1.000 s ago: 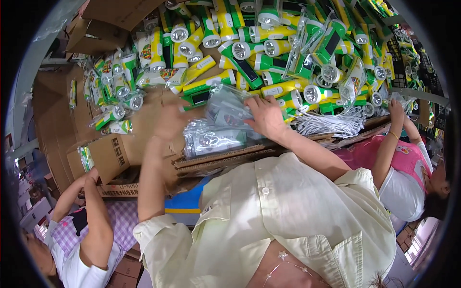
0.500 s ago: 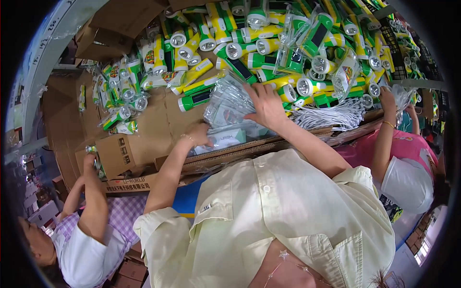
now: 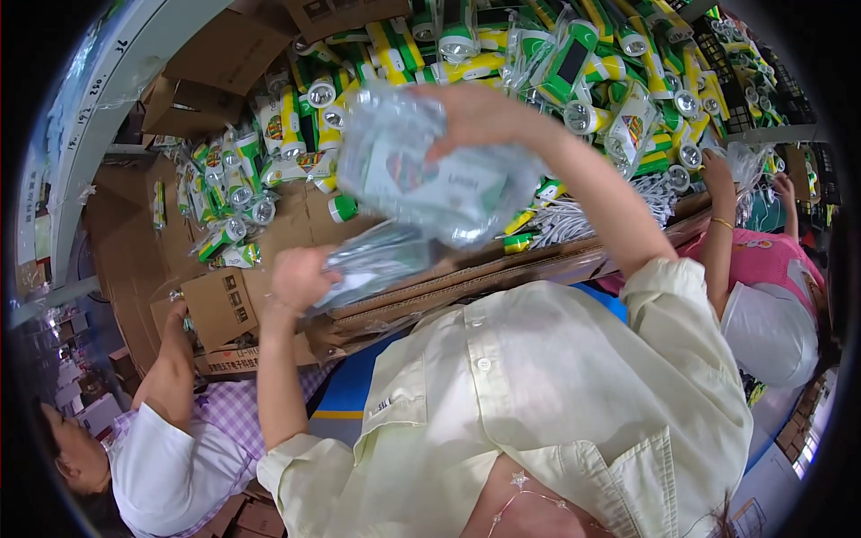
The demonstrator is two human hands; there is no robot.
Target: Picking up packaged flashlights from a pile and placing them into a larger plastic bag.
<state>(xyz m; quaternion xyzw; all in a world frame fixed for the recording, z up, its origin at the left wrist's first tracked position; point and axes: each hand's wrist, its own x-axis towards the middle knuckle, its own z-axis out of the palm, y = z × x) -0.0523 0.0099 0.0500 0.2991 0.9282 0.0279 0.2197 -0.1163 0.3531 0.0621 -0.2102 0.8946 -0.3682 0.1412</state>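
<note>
Blurred by motion, my right hand (image 3: 480, 117) holds a thick stack of clear printed plastic bags (image 3: 439, 193) above the table, its thumb on the upper face. Lower and to the left, my left hand (image 3: 300, 280) is closed on the end of another clear plastic bag bundle (image 3: 381, 258), also smeared. Whether the two bundles touch I cannot tell. Behind them spreads a heap of green, yellow and white flashlights (image 3: 574, 67), some in clear bags. A bunch of white cables (image 3: 592, 215) lies right of the bags, partly hidden by my right forearm.
Bagged flashlights (image 3: 238, 193) lie at the left on a cardboard sheet (image 3: 126, 233). An open carton (image 3: 215, 309) stands near a co-worker's arm (image 3: 170, 359). Another person's arm (image 3: 720, 224) reaches in at the right. Layered cardboard edges (image 3: 502, 269) run along the front.
My right hand has lifted the bag stack up and leftward from the table. My left hand has moved left and down, drawing a bundle with it. The co-worker's arms at left have shifted.
</note>
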